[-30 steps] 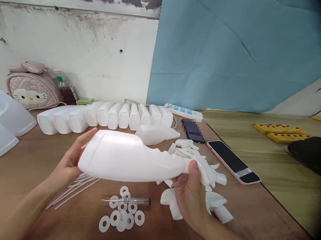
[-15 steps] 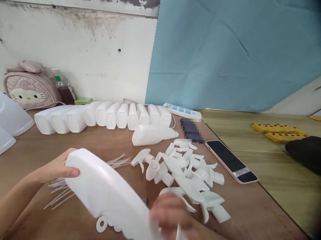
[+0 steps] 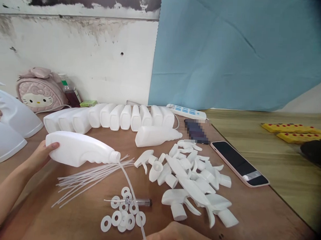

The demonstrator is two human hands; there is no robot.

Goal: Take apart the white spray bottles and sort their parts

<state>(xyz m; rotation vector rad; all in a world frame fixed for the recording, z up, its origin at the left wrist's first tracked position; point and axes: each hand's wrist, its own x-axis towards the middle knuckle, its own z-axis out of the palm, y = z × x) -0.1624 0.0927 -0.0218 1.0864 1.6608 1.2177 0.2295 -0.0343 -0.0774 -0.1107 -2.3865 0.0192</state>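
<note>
It looks like a small workshop: a row of white bottles [image 3: 126, 117] lies along the worktop's [image 3: 89, 219] back edge, a heap of spray heads [image 3: 190, 190] toward its right edge, and washers [image 3: 122, 228] and thin tubes [image 3: 89, 177] nearer the front. The wall [image 3: 106, 73] behind is stained and partly hung with blue cloth [image 3: 234, 66], with a pink bag [image 3: 39, 90] toward the left of the back edge.

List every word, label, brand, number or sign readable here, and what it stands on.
No readable words, brands or numbers.
Power strip: blue markings, too small to read.
Green packet and bottle of dark liquid: any print too small to read.
Pink bag: a cat face, no lettering visible.
White bottle in the left hand: no lettering visible.
</note>
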